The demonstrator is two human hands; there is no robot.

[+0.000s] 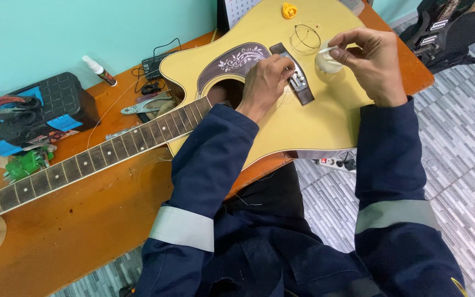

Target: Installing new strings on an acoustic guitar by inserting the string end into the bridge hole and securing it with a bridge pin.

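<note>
Scene: an acoustic guitar (281,118) with a pale yellow top lies flat on a wooden table (83,231), its neck (83,162) running toward the left.
Left hand: the left hand (265,82) rests on the dark bridge (293,74), fingers pinched together at the bridge pins; what they grip is too small to tell, perhaps a pin or a string end.
Right hand: the right hand (372,63) hovers just beside the bridge, thumb and forefinger closed on a thin white stick (325,50), with a small white rounded thing (328,65) under the palm.
Nearby: a coiled string (306,38) lies on the guitar top beyond the bridge, near a yellow pick-like piece (288,10).
Risk: the loose coil could spring or snag a sleeve, judging by how near it lies to both hands; a pin pressed at an angle might jam or scratch the top.
Risk, second: the guitar's lower edge overhangs the table edge, so a hard push could likely shift it.
Counts: one guitar on the table, one coil, two hands, one black toolbox (56,104), one white spray bottle (99,70), one pair of pliers (144,105), one green tool (26,165).
Floor: a dark electric guitar (441,30) lies on the tiled floor, well apart.
</note>
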